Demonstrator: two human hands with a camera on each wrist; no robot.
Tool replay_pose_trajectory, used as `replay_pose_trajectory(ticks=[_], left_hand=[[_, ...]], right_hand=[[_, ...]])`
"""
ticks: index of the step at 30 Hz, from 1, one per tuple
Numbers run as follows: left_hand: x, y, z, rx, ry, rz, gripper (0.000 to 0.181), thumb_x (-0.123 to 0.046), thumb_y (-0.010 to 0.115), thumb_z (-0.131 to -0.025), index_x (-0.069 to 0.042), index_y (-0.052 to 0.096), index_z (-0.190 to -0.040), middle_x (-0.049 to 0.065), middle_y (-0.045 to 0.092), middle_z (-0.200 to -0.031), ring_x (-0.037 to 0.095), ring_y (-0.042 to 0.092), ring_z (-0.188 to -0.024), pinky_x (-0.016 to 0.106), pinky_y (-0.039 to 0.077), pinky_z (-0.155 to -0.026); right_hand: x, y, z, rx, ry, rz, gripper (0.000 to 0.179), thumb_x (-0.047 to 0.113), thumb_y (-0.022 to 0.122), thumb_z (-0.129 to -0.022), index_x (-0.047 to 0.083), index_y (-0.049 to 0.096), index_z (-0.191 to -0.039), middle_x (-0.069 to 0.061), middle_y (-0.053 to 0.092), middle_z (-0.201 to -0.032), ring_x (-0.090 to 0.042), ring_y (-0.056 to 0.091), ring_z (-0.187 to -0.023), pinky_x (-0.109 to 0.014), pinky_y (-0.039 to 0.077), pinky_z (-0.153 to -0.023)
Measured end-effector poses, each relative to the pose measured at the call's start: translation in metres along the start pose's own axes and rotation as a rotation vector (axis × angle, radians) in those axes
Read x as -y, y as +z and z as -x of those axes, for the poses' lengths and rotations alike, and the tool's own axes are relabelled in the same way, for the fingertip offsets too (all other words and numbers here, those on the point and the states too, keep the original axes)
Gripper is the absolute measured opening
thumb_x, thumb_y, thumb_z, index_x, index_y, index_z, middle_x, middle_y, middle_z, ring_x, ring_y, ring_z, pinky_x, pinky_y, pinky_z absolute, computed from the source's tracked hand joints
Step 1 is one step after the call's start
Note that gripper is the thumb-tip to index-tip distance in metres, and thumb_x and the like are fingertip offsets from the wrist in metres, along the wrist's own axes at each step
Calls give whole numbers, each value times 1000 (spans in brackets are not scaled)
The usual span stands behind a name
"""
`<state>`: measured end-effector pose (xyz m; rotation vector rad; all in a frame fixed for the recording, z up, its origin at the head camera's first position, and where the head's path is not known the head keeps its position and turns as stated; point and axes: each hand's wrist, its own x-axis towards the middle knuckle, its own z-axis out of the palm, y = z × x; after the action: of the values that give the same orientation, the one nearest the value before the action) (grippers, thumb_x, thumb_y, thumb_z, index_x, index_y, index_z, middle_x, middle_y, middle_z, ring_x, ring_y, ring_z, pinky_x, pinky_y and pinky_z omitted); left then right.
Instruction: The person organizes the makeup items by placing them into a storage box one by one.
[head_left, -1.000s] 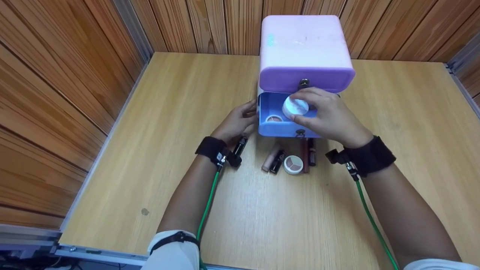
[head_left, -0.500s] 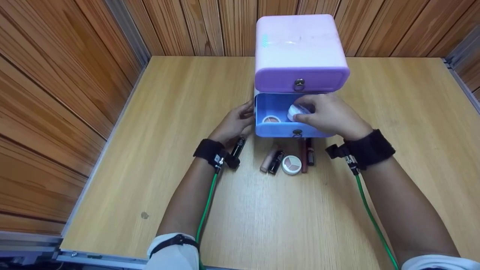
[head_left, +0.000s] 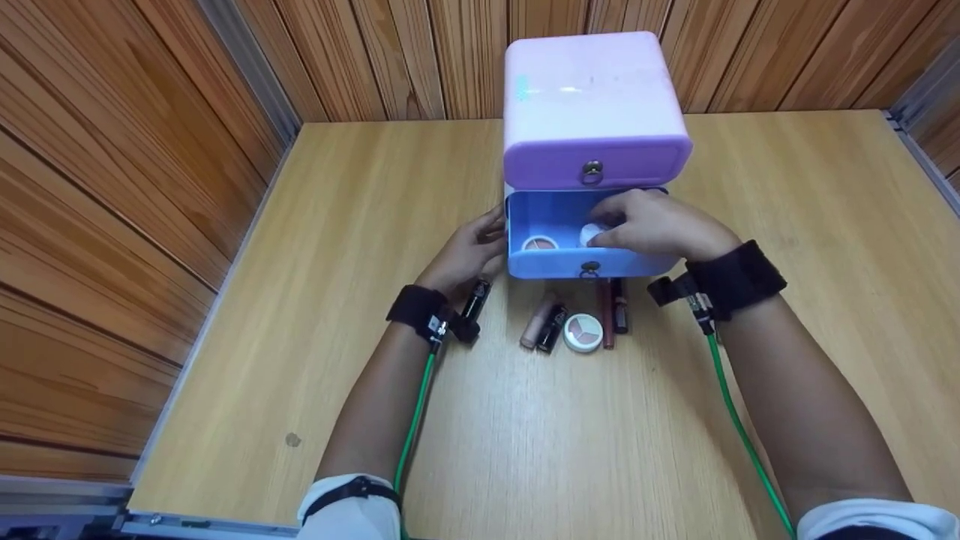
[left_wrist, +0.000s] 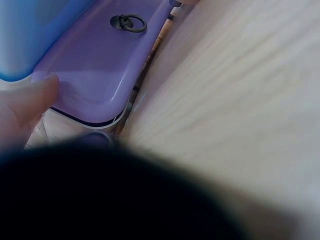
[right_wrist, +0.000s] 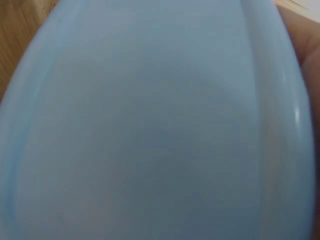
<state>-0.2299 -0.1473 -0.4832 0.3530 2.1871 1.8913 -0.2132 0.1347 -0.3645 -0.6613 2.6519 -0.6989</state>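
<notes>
A small chest with a pink top stands at the back of the table, its blue drawer [head_left: 544,262] pulled out. My right hand [head_left: 660,223] reaches into that drawer and pinches a round white compact [head_left: 589,235] low inside it, its fingers partly hiding it. Left of it in the drawer lies another round compact [head_left: 540,243] with sections. My left hand [head_left: 466,251] rests against the chest's left side with relaxed fingers. In the left wrist view its thumb [left_wrist: 42,97] touches a lower purple drawer front [left_wrist: 95,70]. Blue drawer plastic [right_wrist: 160,120] fills the right wrist view.
Before the chest lie a three-part palette [head_left: 583,332], a black tube [head_left: 552,328], a pinkish tube [head_left: 535,324], a dark red stick [head_left: 607,315] and a dark tube [head_left: 620,307]. Another black tube [head_left: 475,300] lies by my left wrist. The upper purple drawer [head_left: 555,166] is closed.
My right hand has lowered the round white compact from above the blue drawer down into it. My left hand has stayed at the chest's side. The head view has shifted slightly.
</notes>
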Motion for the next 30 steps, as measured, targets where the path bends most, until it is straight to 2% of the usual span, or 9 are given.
replay_pose_trajectory(ticks=[3,6,10,14,17,19,21,26,30], left_hand=[[1,-2,1,0,15,-11,62,-11,60,-97,-19,33,-152,8,52,-138,19,51,-125,28,41,-101],[8,-7,2,-10,13,-28,60,-10,59,-98,-23,34,-152,6,53,-138,19,51,-125,27,42,-100],[14,-13,9,-8,3,2,61,-8,57,-98,-24,34,-152,8,51,-140,21,50,-126,28,42,-101],[19,-19,14,-8,-13,3,61,-10,58,-98,-24,33,-152,9,49,-142,24,49,-128,30,41,-102],[21,-24,19,-39,-36,-47,60,-17,61,-97,-28,35,-151,6,50,-141,22,49,-127,31,41,-102],[22,-27,23,-46,-53,-58,60,-21,62,-97,-30,35,-150,4,50,-141,20,48,-127,32,41,-102],[23,-30,26,-42,-63,-63,61,-23,62,-97,-31,35,-150,3,50,-141,20,48,-127,32,41,-103],[25,-39,34,-42,-80,-57,62,-24,64,-96,-30,35,-151,4,51,-140,21,50,-126,34,40,-104],[28,-43,38,-44,-63,-64,63,-21,64,-96,-25,34,-151,6,52,-139,21,51,-125,34,39,-104]], right_hand=[[1,0,-2,17,4,10,50,37,69,-88,6,63,-127,-12,62,-125,-29,54,-115,-51,40,-96],[5,2,-3,23,9,27,51,37,69,-88,7,63,-128,-11,61,-125,-29,54,-113,-51,40,-96],[12,6,-4,13,28,57,47,35,69,-87,7,65,-125,-9,64,-118,-26,57,-103,-48,44,-89],[20,12,-8,5,45,116,32,33,71,-85,9,72,-106,-6,64,-91,-23,56,-80,-39,45,-71],[26,17,-11,9,42,146,24,33,72,-84,10,68,-89,-2,50,-71,-21,50,-66,-34,38,-59],[29,21,-12,13,44,149,25,32,72,-83,9,63,-81,-1,42,-65,-20,47,-61,-33,36,-56],[32,26,-14,23,43,141,25,31,73,-82,9,60,-79,0,40,-64,-19,47,-59,-33,36,-55],[37,34,-19,54,12,124,23,29,73,-82,10,61,-81,-1,45,-66,-19,49,-61,-33,39,-57],[39,36,-22,77,-18,126,21,28,72,-83,9,71,-91,-1,59,-74,-19,55,-67,-35,45,-64]])
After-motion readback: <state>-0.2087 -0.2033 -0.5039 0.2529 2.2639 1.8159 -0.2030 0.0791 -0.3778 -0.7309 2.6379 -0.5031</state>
